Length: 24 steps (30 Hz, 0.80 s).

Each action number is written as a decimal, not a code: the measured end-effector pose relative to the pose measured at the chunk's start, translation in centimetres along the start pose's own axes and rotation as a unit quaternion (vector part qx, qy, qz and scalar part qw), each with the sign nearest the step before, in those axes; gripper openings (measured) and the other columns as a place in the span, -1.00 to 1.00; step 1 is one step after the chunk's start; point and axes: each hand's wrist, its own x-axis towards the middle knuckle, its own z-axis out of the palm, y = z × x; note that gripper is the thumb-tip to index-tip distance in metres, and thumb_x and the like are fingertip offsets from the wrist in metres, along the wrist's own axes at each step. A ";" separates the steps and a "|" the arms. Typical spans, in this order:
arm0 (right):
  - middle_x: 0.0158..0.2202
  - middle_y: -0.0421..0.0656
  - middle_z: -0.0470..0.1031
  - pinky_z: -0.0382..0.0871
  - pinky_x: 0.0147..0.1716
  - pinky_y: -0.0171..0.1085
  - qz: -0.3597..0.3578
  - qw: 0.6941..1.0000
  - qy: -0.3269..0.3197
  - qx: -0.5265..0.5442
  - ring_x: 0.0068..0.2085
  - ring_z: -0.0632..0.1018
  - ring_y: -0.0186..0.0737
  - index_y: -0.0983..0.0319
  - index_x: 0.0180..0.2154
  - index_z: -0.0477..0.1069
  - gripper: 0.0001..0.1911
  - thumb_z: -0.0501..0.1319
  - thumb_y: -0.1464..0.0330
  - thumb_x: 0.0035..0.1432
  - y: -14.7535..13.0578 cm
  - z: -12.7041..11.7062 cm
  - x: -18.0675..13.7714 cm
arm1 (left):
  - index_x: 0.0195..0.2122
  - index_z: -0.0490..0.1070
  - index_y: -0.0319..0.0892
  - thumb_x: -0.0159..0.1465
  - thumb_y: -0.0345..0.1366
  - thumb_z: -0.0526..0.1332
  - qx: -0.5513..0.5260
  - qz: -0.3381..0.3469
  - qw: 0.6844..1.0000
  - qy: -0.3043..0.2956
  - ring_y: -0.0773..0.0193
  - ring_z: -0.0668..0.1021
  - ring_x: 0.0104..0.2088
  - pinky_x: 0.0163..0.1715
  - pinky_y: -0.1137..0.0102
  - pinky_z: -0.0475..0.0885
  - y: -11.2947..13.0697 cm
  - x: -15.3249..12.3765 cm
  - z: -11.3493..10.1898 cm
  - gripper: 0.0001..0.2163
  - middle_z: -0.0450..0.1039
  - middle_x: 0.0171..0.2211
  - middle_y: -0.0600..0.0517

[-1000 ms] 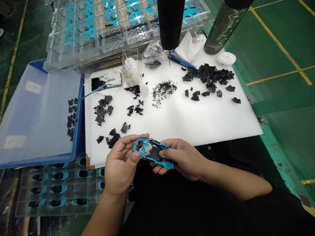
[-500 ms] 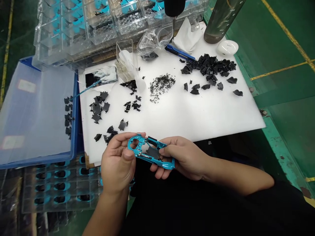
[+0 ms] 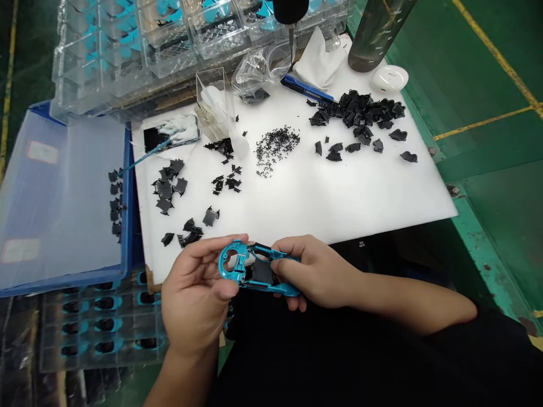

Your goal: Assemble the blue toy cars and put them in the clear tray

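Observation:
A shiny blue toy car body (image 3: 250,269) is held upside down between both hands, just in front of the white board's near edge (image 3: 297,226). My left hand (image 3: 195,294) is closed round its left end, thumb on the lower rim. My right hand (image 3: 311,270) grips the right end, its thumb pressing a black insert (image 3: 262,271) seated inside the shell.
On the white board lie piles of black plastic parts (image 3: 360,116), flat black pieces (image 3: 169,183) and a heap of tiny screws (image 3: 275,144). A hanging screwdriver (image 3: 291,17), a dark bottle (image 3: 375,31) and clear part trays (image 3: 169,39) stand behind. A blue crate (image 3: 63,186) sits left.
The view has tilted slightly. Both hands have drawn the car body a little lower and nearer, and my right thumb has pressed further onto the black insert.

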 end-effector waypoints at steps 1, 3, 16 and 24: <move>-0.72 -0.31 0.40 0.31 -0.72 -0.48 0.002 1.000 0.007 -0.015 -0.70 0.43 -0.40 0.24 -0.37 0.41 -0.89 0.12 0.39 0.15 0.0 0.0 0.0 | -0.10 0.55 -0.15 0.05 -0.09 0.47 0.003 0.003 1.000 -0.004 0.22 0.68 -0.21 -0.18 0.46 0.61 0.1 -0.1 0.0 -0.58 0.66 -0.16 0.00; -0.74 -0.33 0.37 0.29 -0.74 -0.47 0.001 0.999 0.016 -0.030 -0.71 0.40 -0.39 0.23 -0.37 0.42 -0.87 0.12 0.38 0.16 0.1 0.0 -0.1 | -0.10 0.54 -0.15 0.04 -0.10 0.48 0.004 0.009 1.000 -0.008 0.20 0.68 -0.20 -0.17 0.45 0.61 0.2 -0.1 0.1 -0.58 0.66 -0.15 0.00; -0.76 -0.35 0.34 0.18 -0.74 -0.48 -0.035 0.996 0.032 -0.070 -0.74 0.34 -0.43 0.22 -0.45 0.38 -0.83 0.08 0.41 0.17 -0.2 -0.1 -0.3 | -0.12 0.56 -0.16 0.04 -0.11 0.49 0.012 0.011 1.000 0.016 0.17 0.69 -0.21 -0.20 0.43 0.62 0.1 -0.5 0.5 -0.59 0.66 -0.17 -0.04; -0.50 -0.20 0.56 0.39 -0.51 -0.36 -0.223 0.946 0.146 -0.184 -0.50 0.54 -0.30 0.23 -0.27 0.51 -0.85 0.17 0.36 0.21 1.0 0.0 -0.1 | -0.08 0.51 -0.10 0.24 -0.37 0.34 -0.029 -0.037 0.999 0.018 0.10 0.63 0.00 0.02 0.24 0.58 -0.8 -0.4 -1.0 -0.79 0.62 -0.05 -0.05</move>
